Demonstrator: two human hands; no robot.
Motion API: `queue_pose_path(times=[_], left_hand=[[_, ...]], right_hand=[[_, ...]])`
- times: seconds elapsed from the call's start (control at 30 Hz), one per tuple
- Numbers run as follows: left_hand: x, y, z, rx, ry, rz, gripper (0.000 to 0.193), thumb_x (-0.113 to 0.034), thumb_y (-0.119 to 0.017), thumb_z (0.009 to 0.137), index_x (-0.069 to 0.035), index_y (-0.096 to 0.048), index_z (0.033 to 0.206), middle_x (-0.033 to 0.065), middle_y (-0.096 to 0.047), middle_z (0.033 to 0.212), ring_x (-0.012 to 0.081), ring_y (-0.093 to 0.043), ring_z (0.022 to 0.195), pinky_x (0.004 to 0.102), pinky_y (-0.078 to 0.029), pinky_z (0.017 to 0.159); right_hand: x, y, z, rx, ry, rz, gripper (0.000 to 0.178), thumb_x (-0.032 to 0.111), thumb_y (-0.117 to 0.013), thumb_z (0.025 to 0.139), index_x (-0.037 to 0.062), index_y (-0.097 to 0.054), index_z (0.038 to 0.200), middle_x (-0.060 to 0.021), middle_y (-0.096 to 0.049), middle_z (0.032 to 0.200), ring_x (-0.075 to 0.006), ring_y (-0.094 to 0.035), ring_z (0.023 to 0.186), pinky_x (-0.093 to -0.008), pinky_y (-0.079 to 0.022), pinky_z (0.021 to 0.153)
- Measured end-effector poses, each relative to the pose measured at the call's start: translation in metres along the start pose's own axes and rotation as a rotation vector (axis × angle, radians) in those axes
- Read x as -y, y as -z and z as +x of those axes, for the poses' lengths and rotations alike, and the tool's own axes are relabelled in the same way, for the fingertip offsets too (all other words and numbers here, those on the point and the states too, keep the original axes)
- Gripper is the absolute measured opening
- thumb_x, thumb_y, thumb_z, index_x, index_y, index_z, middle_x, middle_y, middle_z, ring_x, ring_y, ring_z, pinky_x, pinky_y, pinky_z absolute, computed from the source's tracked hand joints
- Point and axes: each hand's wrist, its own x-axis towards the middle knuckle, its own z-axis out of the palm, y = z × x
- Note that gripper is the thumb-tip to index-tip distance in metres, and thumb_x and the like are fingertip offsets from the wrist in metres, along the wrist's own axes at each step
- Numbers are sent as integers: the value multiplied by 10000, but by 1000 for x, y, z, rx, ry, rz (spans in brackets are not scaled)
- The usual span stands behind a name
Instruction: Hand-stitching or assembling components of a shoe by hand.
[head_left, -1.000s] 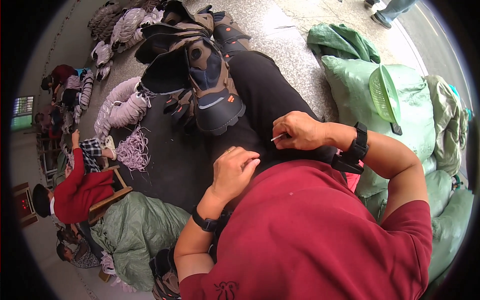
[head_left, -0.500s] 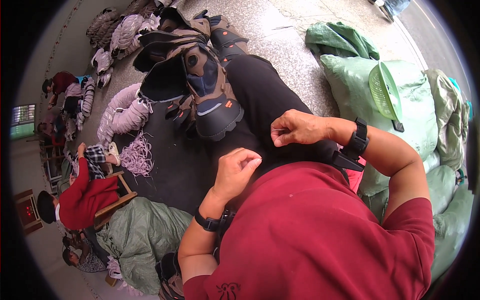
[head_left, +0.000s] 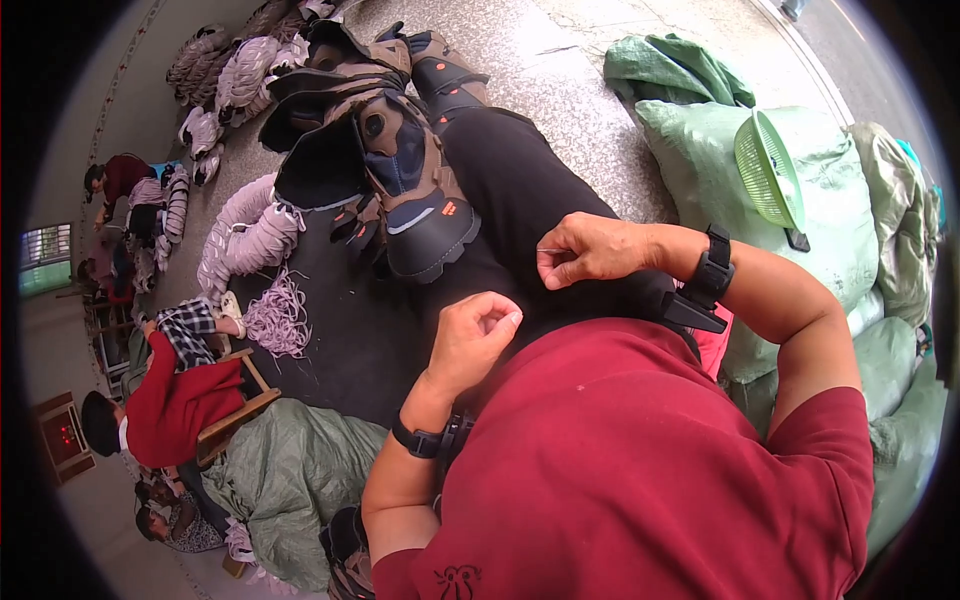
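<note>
My right hand (head_left: 585, 250) is closed over my black-trousered thigh (head_left: 520, 200), pinching a thin needle (head_left: 549, 250) between thumb and fingertips. My left hand (head_left: 475, 335) hovers just below it, fingers curled with thumb and forefinger pinched together; whether a thread is in them I cannot tell. A brown, grey and black shoe upper (head_left: 405, 190) lies across my leg just beyond both hands. Each wrist wears a black band.
Stuffed green sacks (head_left: 700, 160) with a green plastic fan cover (head_left: 770, 165) stand at the right. Pale laces (head_left: 275, 320) and piles of uppers (head_left: 240, 75) lie on the floor at left. A person in red (head_left: 175, 395) sits on a wooden chair.
My right hand has drawn in slightly toward the left hand with the needle. The left hand has closed its fingers into a pinch. The view has tilted a little.
</note>
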Motion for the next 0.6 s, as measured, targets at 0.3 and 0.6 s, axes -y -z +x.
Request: queue_pose_path(times=[0.3,0.6], left_hand=[[6,-3,5,-10,5,-80,70,-71,-663,789,-2,-661,800,15,-621,686,44,-512,573,206,-410,527],[6,-2,6,-19,46,-140,99,-94,-633,835,2,-637,815,20,-627,712,55,-551,625,210,-439,565]], right_hand=[[1,-4,0,22,29,-28,114,130,-655,817,19,-634,802,-14,-595,667,-87,-538,626,-275,-435,580],[-2,-15,4,-75,66,-400,120,180,-632,719,62,-628,736,-100,-618,672,-270,-614,650,-369,-461,605]])
